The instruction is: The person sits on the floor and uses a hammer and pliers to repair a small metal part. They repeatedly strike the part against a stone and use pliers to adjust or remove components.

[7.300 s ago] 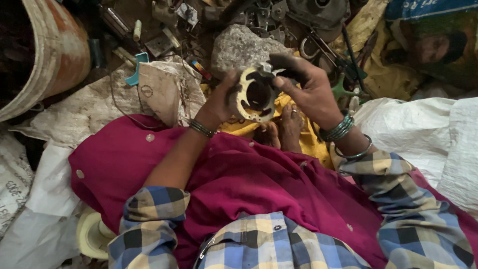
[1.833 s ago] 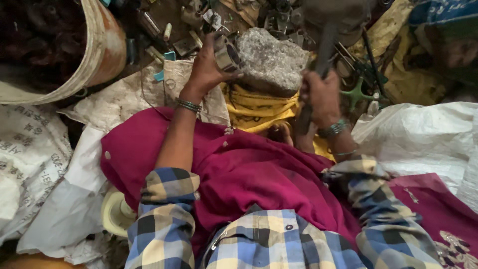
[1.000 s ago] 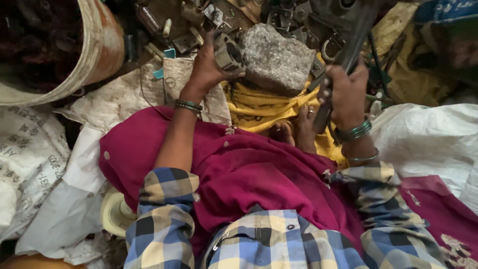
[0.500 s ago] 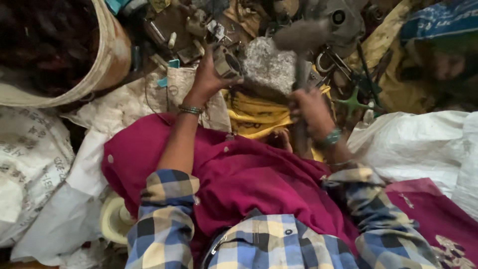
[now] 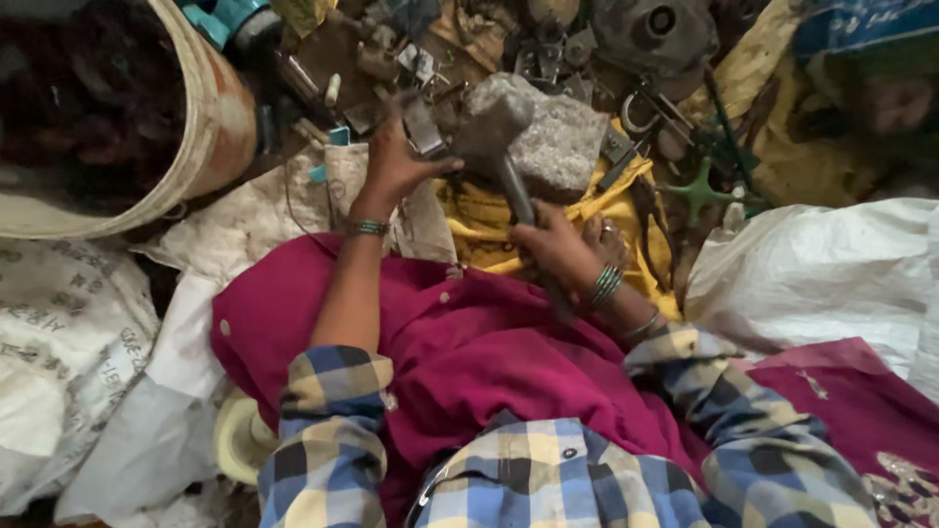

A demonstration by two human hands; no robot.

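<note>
The hammer (image 5: pixel 492 125) head is motion-blurred at upper centre; its handle's lower end is hidden inside the right hand (image 5: pixel 556 246). The left hand (image 5: pixel 393 156) covers most of a small metal part (image 5: pixel 423 128). The rusty drum (image 5: pixel 186 127), upper left, is cut off by the frame edge.

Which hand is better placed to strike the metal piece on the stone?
Right. The right hand grips the hammer over the stone; the left hand steadies the metal piece.

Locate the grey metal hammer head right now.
In the head view, the grey metal hammer head sits upper centre, against the grey stone block, beside the small metal part in the left hand; the right hand grips its handle below.
</note>
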